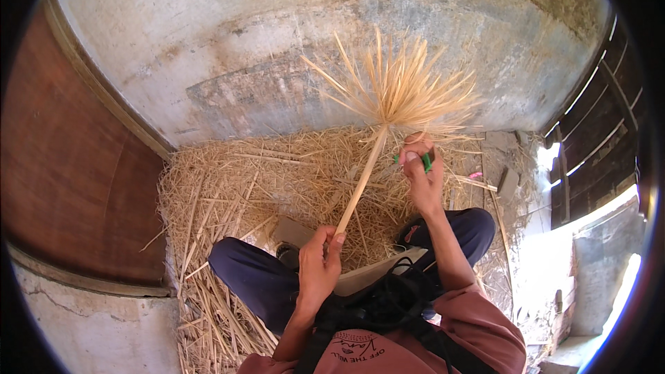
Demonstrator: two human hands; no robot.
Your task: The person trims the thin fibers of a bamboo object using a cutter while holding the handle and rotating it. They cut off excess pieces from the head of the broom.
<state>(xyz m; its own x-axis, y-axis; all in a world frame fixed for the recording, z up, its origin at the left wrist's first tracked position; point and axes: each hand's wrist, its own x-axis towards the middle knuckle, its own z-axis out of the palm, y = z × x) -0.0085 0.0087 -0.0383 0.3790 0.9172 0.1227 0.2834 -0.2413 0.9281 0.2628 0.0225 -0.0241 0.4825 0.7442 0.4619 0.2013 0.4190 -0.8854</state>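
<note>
In my left hand (321,260) I grip the lower end of a pale bamboo stick (363,183). The stick slants up and away from me, and its far end is split into many thin strips (405,86) that fan out like a brush. Just right of the stick, below the fan, my right hand (420,159) is closed around a small green object (427,162). Only short green parts show beside the fingers, so its kind is hidden. The right hand is apart from the stick's shaft; whether it touches the lowest strips I cannot tell.
Straw-like shavings (256,166) and long loose strips (215,298) cover the floor around my bent legs. A grey block (508,183) lies at the right. A stained wall (263,48) rises ahead, a brown door (83,145) stands left, and dark slats (603,125) are at right.
</note>
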